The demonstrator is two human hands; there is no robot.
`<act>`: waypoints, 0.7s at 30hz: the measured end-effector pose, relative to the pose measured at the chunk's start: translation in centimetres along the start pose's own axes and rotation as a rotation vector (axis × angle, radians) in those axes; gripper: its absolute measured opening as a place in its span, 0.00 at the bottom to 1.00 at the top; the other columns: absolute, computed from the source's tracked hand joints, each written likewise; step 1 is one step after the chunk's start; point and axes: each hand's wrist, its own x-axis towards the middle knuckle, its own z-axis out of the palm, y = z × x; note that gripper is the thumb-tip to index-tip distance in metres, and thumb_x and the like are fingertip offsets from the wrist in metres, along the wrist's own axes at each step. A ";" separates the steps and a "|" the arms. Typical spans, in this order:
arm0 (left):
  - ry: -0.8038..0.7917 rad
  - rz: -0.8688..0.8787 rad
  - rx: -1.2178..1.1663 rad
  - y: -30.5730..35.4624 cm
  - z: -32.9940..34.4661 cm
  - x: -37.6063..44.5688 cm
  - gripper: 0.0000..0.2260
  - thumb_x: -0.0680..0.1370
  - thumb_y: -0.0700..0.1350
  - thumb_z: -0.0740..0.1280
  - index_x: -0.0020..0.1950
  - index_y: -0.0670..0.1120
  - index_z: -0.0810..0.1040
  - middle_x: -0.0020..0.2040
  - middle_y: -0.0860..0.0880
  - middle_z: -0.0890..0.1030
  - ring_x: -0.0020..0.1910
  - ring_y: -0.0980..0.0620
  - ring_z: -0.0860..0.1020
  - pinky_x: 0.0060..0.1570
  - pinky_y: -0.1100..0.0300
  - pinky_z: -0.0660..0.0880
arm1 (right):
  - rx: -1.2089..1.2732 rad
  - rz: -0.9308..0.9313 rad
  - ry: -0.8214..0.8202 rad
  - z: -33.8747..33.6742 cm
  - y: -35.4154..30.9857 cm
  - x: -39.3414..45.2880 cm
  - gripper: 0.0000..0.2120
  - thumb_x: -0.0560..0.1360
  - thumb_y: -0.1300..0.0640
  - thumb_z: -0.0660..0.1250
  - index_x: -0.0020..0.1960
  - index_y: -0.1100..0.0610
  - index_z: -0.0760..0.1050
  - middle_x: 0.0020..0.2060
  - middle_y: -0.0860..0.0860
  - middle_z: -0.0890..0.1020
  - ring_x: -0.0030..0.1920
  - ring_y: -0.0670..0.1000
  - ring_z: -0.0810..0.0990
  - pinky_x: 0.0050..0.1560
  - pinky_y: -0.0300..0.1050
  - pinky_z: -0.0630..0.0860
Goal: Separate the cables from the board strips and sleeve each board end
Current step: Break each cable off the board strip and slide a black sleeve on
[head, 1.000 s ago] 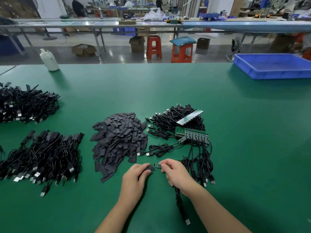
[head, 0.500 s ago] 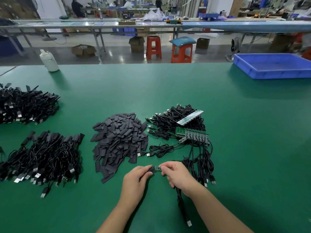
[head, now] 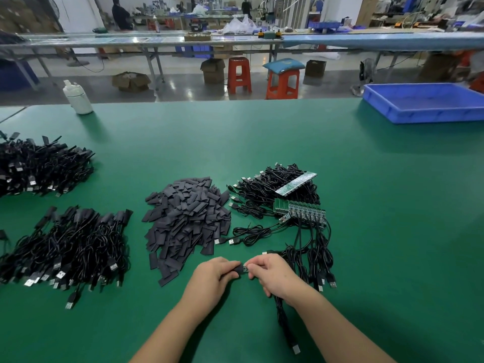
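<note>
My left hand (head: 212, 280) pinches a short black sleeve (head: 237, 270) near the table's front. My right hand (head: 275, 276) grips a small green board end (head: 245, 268) of a black cable (head: 284, 323) that trails toward me. The sleeve's mouth meets the board's tip between my fingertips. Behind them lies a heap of loose black sleeves (head: 187, 218). To its right sits a green board strip (head: 301, 212) with cables still attached, and a second strip (head: 296, 183) rests on a cable tangle.
Two piles of black USB cables lie at the left (head: 68, 244) and far left (head: 39, 166). A white bottle (head: 77, 96) stands at the back left, a blue tray (head: 424, 102) at the back right. Stools and benches lie beyond the table.
My two hands have come together. The sleeve in my left hand has moved right onto the tip of the board held by my right hand.
</note>
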 end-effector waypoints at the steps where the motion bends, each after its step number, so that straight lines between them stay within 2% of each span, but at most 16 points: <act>1: -0.011 0.022 0.038 -0.2 -0.1 0.0 0.12 0.78 0.46 0.70 0.61 0.51 0.82 0.50 0.55 0.82 0.50 0.57 0.78 0.52 0.66 0.72 | -0.017 -0.005 -0.007 0.1 0.1 0.1 0.08 0.81 0.54 0.63 0.49 0.47 0.81 0.36 0.43 0.83 0.23 0.47 0.71 0.27 0.42 0.72; 4: -0.003 0.053 0.100 -0.1 -0.1 -0.2 0.11 0.79 0.49 0.69 0.61 0.52 0.82 0.50 0.56 0.82 0.49 0.56 0.79 0.51 0.60 0.75 | -0.055 -0.018 -0.028 0.4 0.2 0.2 0.07 0.80 0.52 0.64 0.50 0.46 0.81 0.40 0.43 0.85 0.25 0.48 0.71 0.28 0.43 0.74; 8: -0.007 0.060 0.109 0.7 0.2 -0.1 0.08 0.79 0.49 0.67 0.57 0.54 0.83 0.48 0.55 0.82 0.47 0.54 0.79 0.48 0.58 0.75 | -0.091 -0.034 -0.062 0.5 0.1 0.2 0.09 0.81 0.53 0.63 0.53 0.42 0.81 0.43 0.43 0.86 0.26 0.48 0.71 0.30 0.46 0.77; 11: -0.027 0.032 0.133 1.2 0.3 0.2 0.09 0.80 0.49 0.66 0.58 0.54 0.82 0.51 0.54 0.81 0.50 0.54 0.79 0.51 0.59 0.74 | -0.080 -0.029 -0.069 0.4 -0.1 0.1 0.13 0.81 0.55 0.63 0.63 0.45 0.78 0.43 0.44 0.86 0.26 0.47 0.70 0.31 0.47 0.78; 14: -0.062 0.016 0.175 1.3 0.3 0.5 0.09 0.81 0.49 0.64 0.57 0.54 0.82 0.52 0.54 0.80 0.52 0.53 0.79 0.53 0.59 0.73 | -0.065 -0.031 -0.078 0.4 -0.5 -0.2 0.14 0.82 0.57 0.61 0.64 0.47 0.78 0.43 0.46 0.85 0.26 0.46 0.71 0.33 0.46 0.79; 18: 0.032 0.009 0.170 1.2 -0.1 0.7 0.08 0.79 0.47 0.66 0.55 0.52 0.83 0.50 0.54 0.81 0.50 0.53 0.79 0.52 0.59 0.73 | 0.113 0.016 -0.067 0.5 -1.1 -0.5 0.12 0.83 0.61 0.59 0.63 0.59 0.77 0.47 0.53 0.84 0.28 0.46 0.76 0.34 0.42 0.79; 21: 0.020 0.023 0.168 0.9 -0.4 0.6 0.08 0.79 0.47 0.67 0.55 0.52 0.83 0.50 0.54 0.81 0.49 0.53 0.79 0.51 0.58 0.74 | 0.175 0.047 -0.070 0.6 -1.2 -0.7 0.11 0.83 0.62 0.59 0.63 0.64 0.75 0.44 0.55 0.83 0.33 0.49 0.82 0.35 0.40 0.79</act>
